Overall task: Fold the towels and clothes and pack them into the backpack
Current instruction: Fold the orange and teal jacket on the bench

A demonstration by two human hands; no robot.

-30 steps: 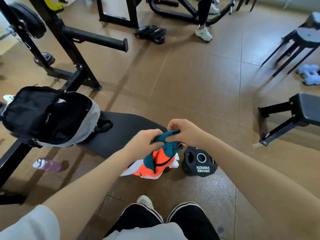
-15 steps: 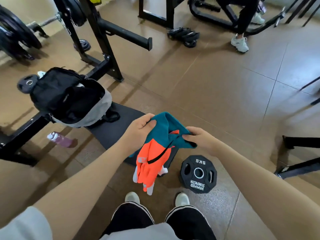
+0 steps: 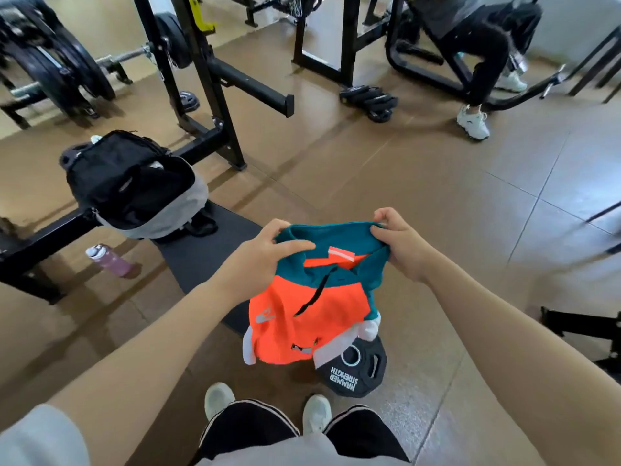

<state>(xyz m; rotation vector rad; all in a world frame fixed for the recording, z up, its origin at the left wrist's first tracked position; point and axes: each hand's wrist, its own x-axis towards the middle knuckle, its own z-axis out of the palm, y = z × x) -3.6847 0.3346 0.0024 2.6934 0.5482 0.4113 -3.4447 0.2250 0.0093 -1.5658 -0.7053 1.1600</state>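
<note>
While the black-and-grey fabric backpack [image 3: 134,186] sits unzipped on the black padded bench [image 3: 215,260] with dark contents already inside, the orange-and-teal drawstring shorts [image 3: 312,297] hang unfolded in mid-air, so folding of this garment is judged barely begun and packing remains. Left hand [image 3: 265,253] pinches the teal waistband at one end; right hand [image 3: 400,243] grips the other end, both arms extended forward at equal height, spreading the waistband above a black iron weight plate [image 3: 356,371].
</note>
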